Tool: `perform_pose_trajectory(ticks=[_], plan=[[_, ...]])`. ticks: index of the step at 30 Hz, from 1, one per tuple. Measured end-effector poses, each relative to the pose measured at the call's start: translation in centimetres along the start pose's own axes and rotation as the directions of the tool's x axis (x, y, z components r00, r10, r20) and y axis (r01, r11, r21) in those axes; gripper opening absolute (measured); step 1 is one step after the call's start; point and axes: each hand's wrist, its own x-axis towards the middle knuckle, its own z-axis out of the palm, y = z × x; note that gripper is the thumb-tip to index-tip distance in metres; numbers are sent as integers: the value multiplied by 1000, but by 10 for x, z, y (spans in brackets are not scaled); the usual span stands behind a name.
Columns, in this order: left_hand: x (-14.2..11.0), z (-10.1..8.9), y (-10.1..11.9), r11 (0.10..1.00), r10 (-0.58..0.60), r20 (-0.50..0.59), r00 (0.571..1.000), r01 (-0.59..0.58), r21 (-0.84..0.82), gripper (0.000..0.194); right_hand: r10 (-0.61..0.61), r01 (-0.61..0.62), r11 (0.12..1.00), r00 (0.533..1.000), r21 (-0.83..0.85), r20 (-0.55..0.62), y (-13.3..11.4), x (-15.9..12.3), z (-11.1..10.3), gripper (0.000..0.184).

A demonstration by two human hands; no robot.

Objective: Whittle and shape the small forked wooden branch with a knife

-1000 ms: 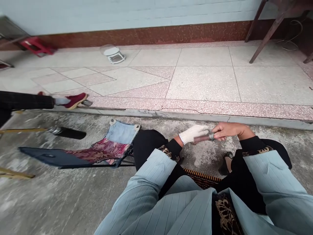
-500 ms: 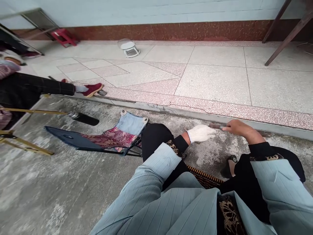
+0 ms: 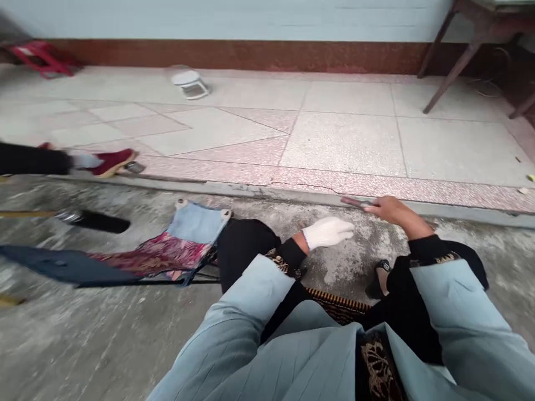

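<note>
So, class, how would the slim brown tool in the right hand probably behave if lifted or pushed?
The slim brown tool is probably stiff, since it juts out straight beyond the right hand. It seems fairly light, as that one hand alone holds it. Being slender, it might twist if pushed sideways.

No lettering I can read
From here I make out no words, numbers, brands or signs.
</note>
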Motion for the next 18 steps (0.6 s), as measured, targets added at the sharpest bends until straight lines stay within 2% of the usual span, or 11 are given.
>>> perform_pose_trajectory(ticks=[1, 2, 3, 5, 6, 7, 8, 9, 12, 14, 18], plan=[[0, -4, -1, 1000, -14, -15, 1000, 14, 13, 29, -37, 40, 998, 998, -49, 52, -1, 1, 2, 42], [0, -8, -3, 999, -27, -35, 999, 28, 23, 29, -74, 84, 995, 981, -51, 177, -3, 0, 3, 42], [0, -12, -5, 999, -22, -51, 998, 23, 24, 29, -122, 131, 991, 925, -2, 361, -5, -1, 4, 43], [3, -17, -9, 1000, -15, -78, 997, 15, -3, 29, -297, 193, 954, 699, 228, 650, -10, -6, 2, 44], [5, -18, -9, 998, -8, -72, 997, 4, -55, 29, -385, 205, 921, 626, 333, 679, -12, -10, -1, 43], [7, -17, -9, 993, -2, -66, 998, -5, -114, 29, -466, 219, 878, 601, 426, 650, -13, -13, -3, 42], [8, -15, -7, 985, -9, -59, 998, -2, -175, 29, -526, 240, 833, 623, 499, 579, -13, -17, -7, 41], [9, -12, -4, 974, -30, -56, 998, 16, -226, 29, -554, 266, 798, 678, 541, 484, -12, -19, -10, 40], [13, -3, 3, 958, -139, -51, 989, 121, -259, 33, -501, 314, 776, 834, 547, 232, -7, -21, -15, 40], [15, -1, 6, 969, -159, -47, 986, 146, -201, 33, -440, 300, 793, 884, 531, 158, -4, -19, -15, 41], [16, -1, 8, 993, -94, -45, 995, 91, -76, 31, -307, 243, 828, 950, 505, 46, -1, -11, -11, 41]])
